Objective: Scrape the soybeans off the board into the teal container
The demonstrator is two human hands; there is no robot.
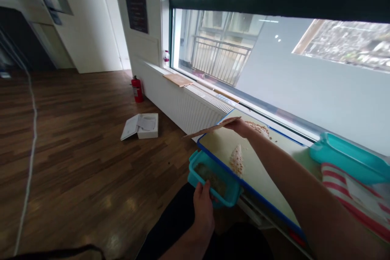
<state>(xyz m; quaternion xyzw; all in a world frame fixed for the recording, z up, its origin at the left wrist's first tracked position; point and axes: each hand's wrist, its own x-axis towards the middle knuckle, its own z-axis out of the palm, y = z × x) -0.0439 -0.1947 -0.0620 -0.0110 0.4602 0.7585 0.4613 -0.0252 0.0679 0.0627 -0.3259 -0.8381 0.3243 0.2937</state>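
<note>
My left hand is closed on the near rim of a teal plastic container, just below the table's blue edge. Something dull greenish-grey shows in the container's bottom; I cannot tell what. Over the far left corner of the table, my right hand grips a thin, flat brown board, seen nearly edge-on. On the tabletop lies a small heap of white and tan bits, right beside the container. A second heap of tan, nut-like pieces lies farther back, partly behind my right forearm.
Another teal container and a red-and-white striped cloth are at the table's right. A radiator runs under the window. An open white box and a red fire extinguisher stand on the wooden floor.
</note>
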